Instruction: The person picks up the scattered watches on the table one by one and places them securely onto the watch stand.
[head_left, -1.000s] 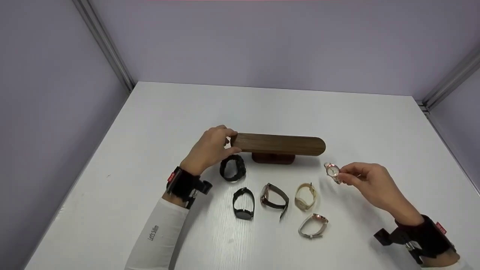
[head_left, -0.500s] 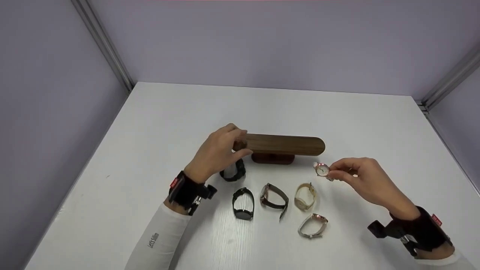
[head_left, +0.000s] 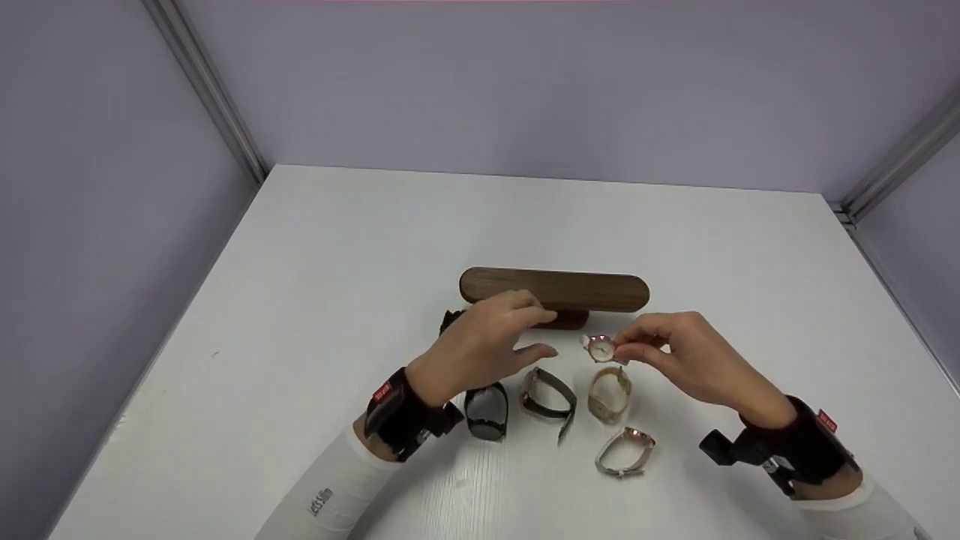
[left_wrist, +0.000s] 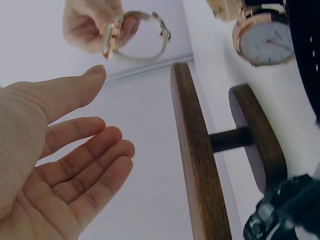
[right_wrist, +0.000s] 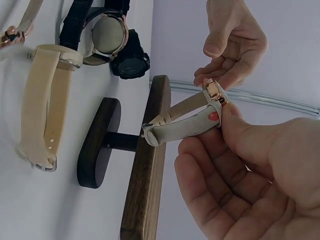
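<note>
Our right hand (head_left: 690, 356) pinches a watch (head_left: 600, 348) by its case, above the surface (head_left: 337, 240), just before the stand (head_left: 555, 289). Our left hand (head_left: 487, 345), fingers relaxed and empty, hovers beside it over other watches (head_left: 551, 394).

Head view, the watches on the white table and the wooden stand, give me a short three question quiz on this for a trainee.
1. True or false: the wooden stand already has a watch hanging on its bar.
2. Which hand pinches the rose-gold watch? A. left hand B. right hand C. both
3. Fill in: the left hand's fingers are ____ and hold nothing.

Key:
1. False; the bar is bare.
2. B; thumb and fingers grip the case in the right wrist view, while the left hand only nears it.
3. Straight, with the palm open in the left wrist view.
</note>
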